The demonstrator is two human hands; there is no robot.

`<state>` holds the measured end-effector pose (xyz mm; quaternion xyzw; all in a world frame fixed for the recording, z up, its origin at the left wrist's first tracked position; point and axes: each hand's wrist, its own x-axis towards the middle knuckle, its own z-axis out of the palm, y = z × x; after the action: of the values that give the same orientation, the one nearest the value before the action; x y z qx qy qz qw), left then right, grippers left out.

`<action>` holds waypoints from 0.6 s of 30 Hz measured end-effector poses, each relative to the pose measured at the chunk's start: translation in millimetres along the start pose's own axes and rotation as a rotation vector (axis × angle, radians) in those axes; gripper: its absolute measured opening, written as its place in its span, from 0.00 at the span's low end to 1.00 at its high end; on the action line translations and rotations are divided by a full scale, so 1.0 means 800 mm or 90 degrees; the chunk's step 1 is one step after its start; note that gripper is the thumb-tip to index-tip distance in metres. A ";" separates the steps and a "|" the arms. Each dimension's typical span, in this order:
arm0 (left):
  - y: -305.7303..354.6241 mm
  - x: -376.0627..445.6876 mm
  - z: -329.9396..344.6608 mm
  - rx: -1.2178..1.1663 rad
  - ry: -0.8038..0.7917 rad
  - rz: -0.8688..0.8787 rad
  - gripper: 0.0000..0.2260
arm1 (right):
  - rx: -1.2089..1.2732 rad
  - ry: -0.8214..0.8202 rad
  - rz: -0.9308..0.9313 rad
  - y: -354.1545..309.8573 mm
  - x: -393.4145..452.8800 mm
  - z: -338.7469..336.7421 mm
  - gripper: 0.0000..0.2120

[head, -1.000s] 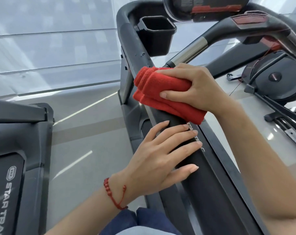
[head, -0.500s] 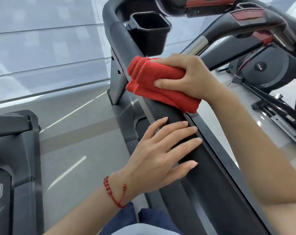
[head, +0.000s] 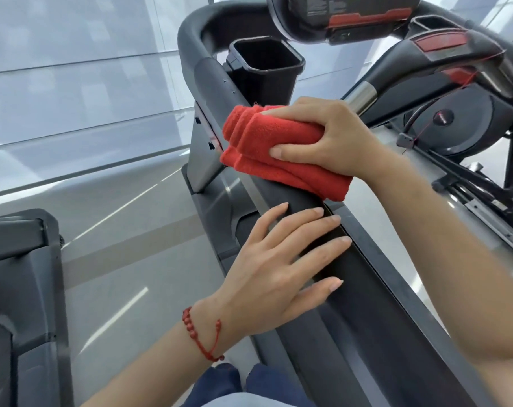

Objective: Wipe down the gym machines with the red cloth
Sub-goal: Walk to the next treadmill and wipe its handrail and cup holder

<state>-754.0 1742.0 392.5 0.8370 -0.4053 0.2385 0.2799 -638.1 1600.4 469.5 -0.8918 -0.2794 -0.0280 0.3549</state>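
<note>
A folded red cloth (head: 267,148) is pressed onto the black padded side handrail (head: 364,289) of a treadmill. My right hand (head: 328,139) grips the cloth from above, thumb on its near side. My left hand (head: 281,271) lies flat on the same rail just below the cloth, fingers spread, holding nothing. A red bead bracelet circles its wrist. The rail runs from the lower right up to the curved front bar (head: 196,33).
A black square cup holder (head: 265,69) sits just beyond the cloth, with the console (head: 343,16) above it. Another machine with a black disc (head: 452,121) stands at the right. A second treadmill's frame (head: 23,274) is at the lower left. Grey floor lies between.
The cloth and my right hand have stayed at nearly the same spot on the rail. My left hand has not moved. The view has shifted slightly to the left and down.
</note>
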 end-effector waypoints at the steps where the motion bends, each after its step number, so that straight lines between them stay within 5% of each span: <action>1: -0.003 0.001 0.001 -0.003 0.000 0.005 0.16 | -0.004 -0.001 -0.006 0.002 0.000 -0.001 0.21; 18: -0.077 0.039 -0.003 0.029 0.025 -0.035 0.18 | 0.004 -0.042 -0.065 0.029 0.072 0.002 0.21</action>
<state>-686.8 1758.3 396.6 0.8490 -0.3711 0.2563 0.2754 -578.0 1615.3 468.0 -0.8755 -0.3364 -0.0157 0.3466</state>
